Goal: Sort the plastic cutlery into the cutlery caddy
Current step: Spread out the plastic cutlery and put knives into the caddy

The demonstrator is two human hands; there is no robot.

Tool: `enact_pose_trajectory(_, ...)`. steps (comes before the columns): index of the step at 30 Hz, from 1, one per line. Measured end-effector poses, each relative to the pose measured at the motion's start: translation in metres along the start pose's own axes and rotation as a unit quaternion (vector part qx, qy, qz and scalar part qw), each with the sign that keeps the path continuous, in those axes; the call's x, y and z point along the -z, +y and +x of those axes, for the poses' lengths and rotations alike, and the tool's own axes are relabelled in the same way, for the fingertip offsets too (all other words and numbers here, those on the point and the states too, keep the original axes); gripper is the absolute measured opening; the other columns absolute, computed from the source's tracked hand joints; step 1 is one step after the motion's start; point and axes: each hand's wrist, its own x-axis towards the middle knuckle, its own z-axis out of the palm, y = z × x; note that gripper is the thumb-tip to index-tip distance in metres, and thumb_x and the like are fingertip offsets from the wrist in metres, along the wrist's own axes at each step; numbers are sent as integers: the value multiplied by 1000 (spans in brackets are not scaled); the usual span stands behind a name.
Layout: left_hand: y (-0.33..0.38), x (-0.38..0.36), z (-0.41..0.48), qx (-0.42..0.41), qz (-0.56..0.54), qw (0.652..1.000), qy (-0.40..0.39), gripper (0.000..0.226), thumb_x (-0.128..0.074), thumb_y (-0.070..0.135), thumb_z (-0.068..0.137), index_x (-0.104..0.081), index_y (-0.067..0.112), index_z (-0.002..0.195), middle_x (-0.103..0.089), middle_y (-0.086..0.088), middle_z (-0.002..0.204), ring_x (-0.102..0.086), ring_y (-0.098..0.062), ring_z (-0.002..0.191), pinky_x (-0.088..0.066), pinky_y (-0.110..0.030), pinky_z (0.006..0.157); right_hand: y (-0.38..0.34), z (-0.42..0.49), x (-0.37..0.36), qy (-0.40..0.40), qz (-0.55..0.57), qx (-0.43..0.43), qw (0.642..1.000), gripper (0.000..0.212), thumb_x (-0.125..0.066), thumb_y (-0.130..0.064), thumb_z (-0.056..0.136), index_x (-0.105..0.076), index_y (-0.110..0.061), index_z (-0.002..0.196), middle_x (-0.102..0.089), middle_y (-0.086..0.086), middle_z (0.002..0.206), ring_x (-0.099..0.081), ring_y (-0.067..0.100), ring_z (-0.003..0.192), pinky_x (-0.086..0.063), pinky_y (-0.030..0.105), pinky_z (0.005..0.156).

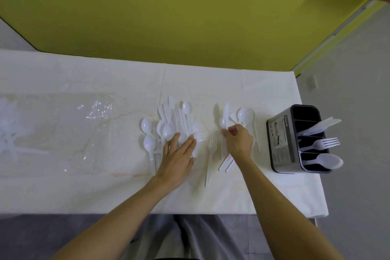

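A pile of white plastic cutlery (175,122), spoons, forks and knives mixed, lies at the table's middle. My left hand (179,154) rests flat on its near edge, fingers spread. My right hand (238,139) pinches a small bundle of white cutlery (225,118), a knife among the pieces, their handles sticking out below the palm. A single fork (211,154) lies between my hands. The dark cutlery caddy (280,143) stands at the right edge, holding knives (320,125), a fork (325,143) and a spoon (327,161) in separate slots.
A large spoon (245,115) and a few more pieces lie just beyond my right hand. A clear plastic bag (69,131) with more white cutlery lies at the left of the white table (126,192). A yellow wall stands behind.
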Motion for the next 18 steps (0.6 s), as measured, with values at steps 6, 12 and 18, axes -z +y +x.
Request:
enact_pose_trajectory(6, 12, -2, 4, -16, -4, 1000, -22, 56, -37, 36, 100, -19, 24, 151, -12, 12, 159, 2, -26, 148, -4, -42, 118, 1, -8, 0, 13, 44, 35, 998, 16, -68, -25, 88, -62, -15, 98, -66, -3, 82, -62, 15, 81, -45, 21, 68)
enact_pose_trajectory(12, -13, -6, -11, -5, 44, 998, 38, 51, -63, 28, 88, -51, 17, 136, -45, -2, 147, -38, -30, 137, -38, -47, 108, -11, -26, -22, -105, 31, 95, 989, 16, -72, -28, 86, -64, -18, 96, -67, -3, 80, -64, 12, 74, -45, 14, 62)
enact_pose_trajectory(18, -24, -8, -15, 13, 29, 999, 24, 39, -56, 31, 93, -55, 26, 132, -33, -1, 153, -22, -31, 144, -30, -49, 114, -23, -32, -43, -103, -71, 68, 990, 26, -71, -42, 84, -65, -17, 88, -64, -5, 80, -61, 16, 75, -49, 29, 66)
